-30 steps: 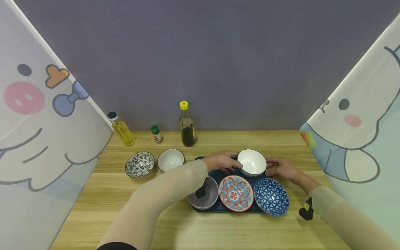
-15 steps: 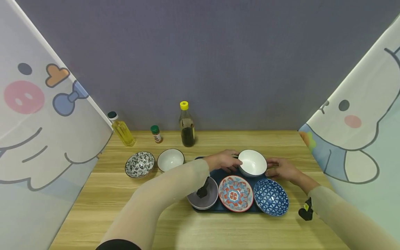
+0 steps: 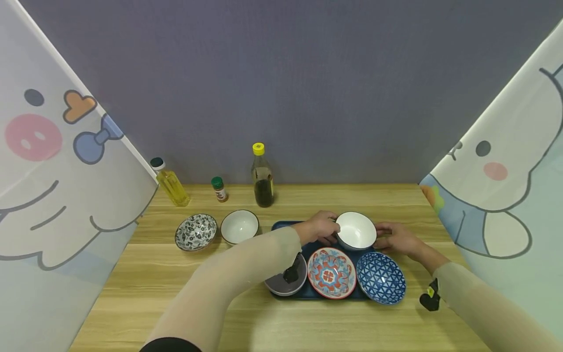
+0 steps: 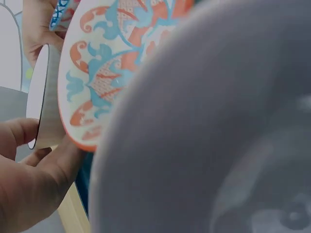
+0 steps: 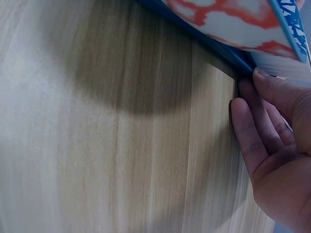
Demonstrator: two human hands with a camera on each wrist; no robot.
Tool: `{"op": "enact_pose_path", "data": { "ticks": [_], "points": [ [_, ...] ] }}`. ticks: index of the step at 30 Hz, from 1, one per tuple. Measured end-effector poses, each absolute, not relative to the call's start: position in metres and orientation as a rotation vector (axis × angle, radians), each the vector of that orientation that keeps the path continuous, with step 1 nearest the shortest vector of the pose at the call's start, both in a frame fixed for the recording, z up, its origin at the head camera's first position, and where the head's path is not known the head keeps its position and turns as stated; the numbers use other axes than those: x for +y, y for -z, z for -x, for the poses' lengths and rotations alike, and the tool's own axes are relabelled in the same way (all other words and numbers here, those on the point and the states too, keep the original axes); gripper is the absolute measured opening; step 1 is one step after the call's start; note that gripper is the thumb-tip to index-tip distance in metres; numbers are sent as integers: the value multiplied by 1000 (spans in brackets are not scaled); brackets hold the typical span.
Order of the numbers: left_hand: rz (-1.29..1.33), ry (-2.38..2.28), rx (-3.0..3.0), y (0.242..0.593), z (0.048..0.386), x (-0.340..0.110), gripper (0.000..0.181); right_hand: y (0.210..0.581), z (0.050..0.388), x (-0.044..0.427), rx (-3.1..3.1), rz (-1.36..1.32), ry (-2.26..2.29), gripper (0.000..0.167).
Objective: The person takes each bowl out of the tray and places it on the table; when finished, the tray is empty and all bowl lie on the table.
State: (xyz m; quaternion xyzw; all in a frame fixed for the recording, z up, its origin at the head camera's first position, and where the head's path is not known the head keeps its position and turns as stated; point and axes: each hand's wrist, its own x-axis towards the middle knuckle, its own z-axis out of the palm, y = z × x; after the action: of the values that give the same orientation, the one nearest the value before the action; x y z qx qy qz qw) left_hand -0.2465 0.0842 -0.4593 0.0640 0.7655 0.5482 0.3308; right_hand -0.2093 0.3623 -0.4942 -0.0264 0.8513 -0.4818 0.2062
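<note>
A white bowl (image 3: 357, 231) with a dark rim stands at the back right of the dark blue tray (image 3: 281, 225). My left hand (image 3: 318, 227) grips its left side; in the left wrist view the thumb lies over the rim and the fingers are at the outer wall. On the bowl's other side is my right hand (image 3: 396, 239). The right wrist view shows its thumb and finger pinching the tray's edge. In front sit a red-and-blue patterned bowl (image 3: 332, 274), a blue-and-white bowl (image 3: 381, 277) and a grey bowl (image 4: 194, 145), partly hidden by my left sleeve in the head view.
Left of the tray stand a black floral bowl (image 3: 196, 232) and another white bowl (image 3: 239, 226). Behind them are an oil bottle (image 3: 173, 187), a small green-capped jar (image 3: 220, 189) and a yellow-capped bottle of dark liquid (image 3: 263, 183). A grey wall (image 3: 281, 93) closes the back.
The left hand and the white bowl have shifted very slightly right. My left forearm has moved a little right too. The right hand stays in place.
</note>
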Motion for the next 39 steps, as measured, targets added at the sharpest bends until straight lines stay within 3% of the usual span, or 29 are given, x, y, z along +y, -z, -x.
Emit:
{"op": "enact_pose_path", "data": {
  "ticks": [10,22,39],
  "points": [
    [-116,-1440,2098,455,236,91,46,497,208,362,2394,65,1343,65],
    [-97,-1591,1928,437,242,77,52,499,209,364,2394,80,1347,62],
    [-100,-1655,1824,387,246,4,57,493,208,362,2363,118,1337,59]
  ]
}}
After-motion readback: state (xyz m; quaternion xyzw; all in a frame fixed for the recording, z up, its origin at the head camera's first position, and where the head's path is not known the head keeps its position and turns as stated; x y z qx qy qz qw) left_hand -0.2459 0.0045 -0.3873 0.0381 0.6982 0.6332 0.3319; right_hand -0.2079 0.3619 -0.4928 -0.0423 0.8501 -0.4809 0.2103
